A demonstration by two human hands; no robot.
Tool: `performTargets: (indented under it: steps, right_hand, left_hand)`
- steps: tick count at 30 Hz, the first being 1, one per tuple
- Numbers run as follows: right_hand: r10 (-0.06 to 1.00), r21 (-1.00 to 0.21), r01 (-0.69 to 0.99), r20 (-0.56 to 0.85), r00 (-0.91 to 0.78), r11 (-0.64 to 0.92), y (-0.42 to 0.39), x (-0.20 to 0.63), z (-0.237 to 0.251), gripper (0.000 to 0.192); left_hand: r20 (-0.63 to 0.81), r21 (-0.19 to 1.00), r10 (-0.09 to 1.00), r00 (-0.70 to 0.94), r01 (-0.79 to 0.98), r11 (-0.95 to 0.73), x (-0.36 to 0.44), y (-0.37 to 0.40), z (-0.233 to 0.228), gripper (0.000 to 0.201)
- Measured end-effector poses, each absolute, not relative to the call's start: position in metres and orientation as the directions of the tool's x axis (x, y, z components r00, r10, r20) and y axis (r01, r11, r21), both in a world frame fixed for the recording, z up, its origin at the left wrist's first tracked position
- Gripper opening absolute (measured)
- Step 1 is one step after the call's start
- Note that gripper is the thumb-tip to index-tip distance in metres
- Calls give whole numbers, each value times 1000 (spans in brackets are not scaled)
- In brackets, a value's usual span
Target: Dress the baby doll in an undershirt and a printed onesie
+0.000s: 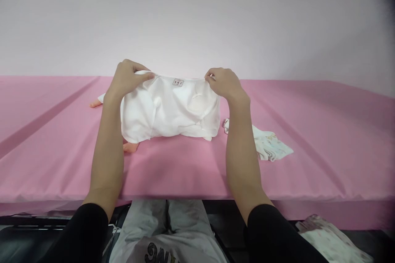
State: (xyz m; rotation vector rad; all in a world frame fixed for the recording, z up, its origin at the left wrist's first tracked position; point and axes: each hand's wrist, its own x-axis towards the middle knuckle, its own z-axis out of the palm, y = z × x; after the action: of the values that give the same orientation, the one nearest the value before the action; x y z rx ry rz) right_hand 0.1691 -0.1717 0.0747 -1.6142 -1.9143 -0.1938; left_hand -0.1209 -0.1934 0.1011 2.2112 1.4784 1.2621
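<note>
A white baby shirt (179,107) with a small printed label hangs spread out over the pink surface. Pinched at its upper left is my left hand (128,76), thumb against the fabric. My right hand (224,82) grips the upper right edge between thumb and fingers. Behind the shirt lies what looks like a baby doll, mostly hidden. A small doll hand (96,103) in a white cuff shows at the left, and another bare doll limb (131,147) pokes out below the shirt.
A patterned white cloth (273,146) lies on the pink padded table (185,168), partly behind my right forearm. Beyond the table rises a white wall (197,28). Another patterned cloth (330,238) lies lower right, below the table edge.
</note>
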Motion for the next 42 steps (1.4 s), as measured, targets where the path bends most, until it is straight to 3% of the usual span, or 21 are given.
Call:
performTargets:
  steps: [2, 4, 7, 9, 10, 12, 14, 20, 27, 33, 42]
  right_hand:
    - [864, -264, 931, 494, -96, 254, -174, 165, 75, 25]
    - [868, -317, 872, 452, -206, 372, -180, 155, 76, 25]
    - [784, -475, 628, 439, -438, 616, -189, 132, 79, 21]
    - [733, -539, 498, 469, -493, 680, -194, 117, 80, 8]
    - [725, -557, 467, 486, -488, 687, -195, 110, 80, 18]
    - [732, -587, 441, 501, -462, 679, -195, 103, 80, 34]
    - [734, -605, 421, 506, -453, 676, -194, 102, 80, 37]
    - [741, -591, 448, 519, -425, 671, -192, 111, 81, 24]
    - [789, -657, 442, 456, -411, 610, -195, 121, 83, 37]
    - [808, -736, 361, 430, -402, 572, -198, 129, 87, 26]
    - [845, -723, 445, 397, -358, 528, -198, 134, 87, 24]
  left_hand:
    - [556, 563, 812, 177, 639, -524, -114, -197, 102, 23]
    - [567, 533, 793, 222, 635, -559, -105, -202, 104, 25]
    - [540, 479, 788, 297, 662, -577, -89, -212, 108, 27]
    - [505, 441, 793, 340, 689, -576, -82, -218, 110, 29]
    - [493, 422, 795, 354, 702, -574, -79, -221, 111, 29]
    - [490, 390, 794, 361, 724, -569, -78, -223, 113, 29]
    - [503, 370, 789, 354, 736, -566, -80, -224, 114, 29]
    - [530, 376, 783, 327, 737, -562, -95, -220, 114, 29]
    - [553, 399, 793, 257, 753, -523, -109, -220, 118, 27]
    - [571, 444, 794, 207, 735, -512, -113, -225, 120, 25]
    - [569, 466, 797, 201, 720, -514, -110, -225, 119, 29]
